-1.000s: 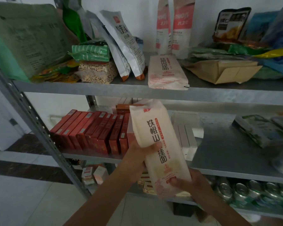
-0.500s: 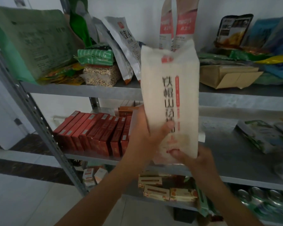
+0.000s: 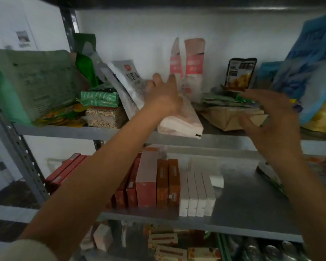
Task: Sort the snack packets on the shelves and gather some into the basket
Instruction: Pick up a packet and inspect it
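Two packets seem to be lying stacked on the upper shelf, long axis running front to back; the left hand, nearer, is reaching over their far end, fingers straight, gripping nothing; the right hand is hovering spread and empty to their right.

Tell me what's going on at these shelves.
A person is sorting the upper shelf. Their left hand rests open on the stacked pale packets, beside the leaning white pouch. Their right hand hovers open in front of the brown paper bag, holding nothing. No basket is in view.
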The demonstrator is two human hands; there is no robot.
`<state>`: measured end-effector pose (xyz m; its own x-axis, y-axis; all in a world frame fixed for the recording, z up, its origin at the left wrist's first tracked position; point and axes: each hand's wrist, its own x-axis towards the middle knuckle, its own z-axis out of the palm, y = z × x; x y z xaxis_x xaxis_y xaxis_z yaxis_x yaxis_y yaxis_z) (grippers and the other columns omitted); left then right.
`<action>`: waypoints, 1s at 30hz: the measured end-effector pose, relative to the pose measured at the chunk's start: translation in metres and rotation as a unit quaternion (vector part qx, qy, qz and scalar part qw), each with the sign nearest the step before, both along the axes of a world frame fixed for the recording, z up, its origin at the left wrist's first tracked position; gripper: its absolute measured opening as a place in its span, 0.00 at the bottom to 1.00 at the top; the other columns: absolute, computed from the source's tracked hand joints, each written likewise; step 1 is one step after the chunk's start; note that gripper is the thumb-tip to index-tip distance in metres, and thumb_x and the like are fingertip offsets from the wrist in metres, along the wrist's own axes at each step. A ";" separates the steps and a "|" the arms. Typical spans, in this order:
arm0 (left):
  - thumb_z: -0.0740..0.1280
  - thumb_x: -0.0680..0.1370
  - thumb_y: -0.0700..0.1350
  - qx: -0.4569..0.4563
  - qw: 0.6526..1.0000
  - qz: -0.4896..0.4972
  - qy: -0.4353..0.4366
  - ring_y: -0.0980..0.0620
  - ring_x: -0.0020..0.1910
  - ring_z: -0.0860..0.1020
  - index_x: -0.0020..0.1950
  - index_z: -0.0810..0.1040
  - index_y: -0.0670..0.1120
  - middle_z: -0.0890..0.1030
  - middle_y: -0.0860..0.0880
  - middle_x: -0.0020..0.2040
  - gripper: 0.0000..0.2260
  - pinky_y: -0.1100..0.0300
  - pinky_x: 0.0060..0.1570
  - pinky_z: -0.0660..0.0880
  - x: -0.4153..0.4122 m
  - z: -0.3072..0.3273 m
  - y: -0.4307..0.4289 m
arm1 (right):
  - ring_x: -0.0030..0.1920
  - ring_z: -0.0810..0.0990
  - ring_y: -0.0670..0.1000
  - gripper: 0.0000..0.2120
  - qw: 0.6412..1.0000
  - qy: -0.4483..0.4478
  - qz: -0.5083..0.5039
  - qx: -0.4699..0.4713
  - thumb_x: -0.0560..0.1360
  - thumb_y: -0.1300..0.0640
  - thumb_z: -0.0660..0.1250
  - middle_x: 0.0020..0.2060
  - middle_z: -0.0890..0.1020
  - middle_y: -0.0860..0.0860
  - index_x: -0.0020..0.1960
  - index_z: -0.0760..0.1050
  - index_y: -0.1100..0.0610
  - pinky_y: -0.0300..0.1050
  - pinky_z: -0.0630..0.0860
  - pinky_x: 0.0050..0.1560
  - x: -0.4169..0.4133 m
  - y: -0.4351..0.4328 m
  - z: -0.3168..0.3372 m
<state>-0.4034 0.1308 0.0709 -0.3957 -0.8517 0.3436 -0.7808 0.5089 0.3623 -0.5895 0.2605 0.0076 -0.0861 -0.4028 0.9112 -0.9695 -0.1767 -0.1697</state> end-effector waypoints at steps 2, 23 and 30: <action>0.59 0.81 0.53 -0.054 0.993 -0.040 -0.096 0.42 0.77 0.43 0.79 0.53 0.51 0.44 0.44 0.79 0.28 0.47 0.74 0.51 -0.005 -0.007 0.002 | 0.62 0.74 0.60 0.25 0.995 0.040 0.015 0.086 0.68 0.62 0.76 0.60 0.78 0.57 0.64 0.75 0.57 0.49 0.69 0.65 -0.020 -0.010 -0.007; 0.51 0.82 0.59 0.099 0.985 -0.144 -0.003 0.47 0.71 0.67 0.72 0.69 0.48 0.70 0.48 0.72 0.24 0.55 0.67 0.62 -0.015 -0.015 0.009 | 0.46 0.82 0.44 0.04 0.863 -0.461 0.205 0.037 0.72 0.53 0.71 0.42 0.83 0.43 0.43 0.77 0.45 0.48 0.79 0.52 0.007 -0.019 0.031; 0.71 0.75 0.48 0.297 0.780 -0.151 0.530 0.50 0.47 0.83 0.65 0.68 0.43 0.81 0.46 0.55 0.23 0.57 0.41 0.81 -0.039 -0.002 0.022 | 0.59 0.80 0.52 0.17 0.578 -0.675 0.459 0.010 0.77 0.54 0.65 0.59 0.81 0.54 0.65 0.72 0.56 0.51 0.78 0.58 0.015 -0.027 0.002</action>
<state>-0.4425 0.1528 0.0691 -0.3709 -0.9083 0.1933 0.2401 0.1073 0.9648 -0.5749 0.2339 0.0098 -0.4548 -0.8524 0.2582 0.5476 -0.4963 -0.6737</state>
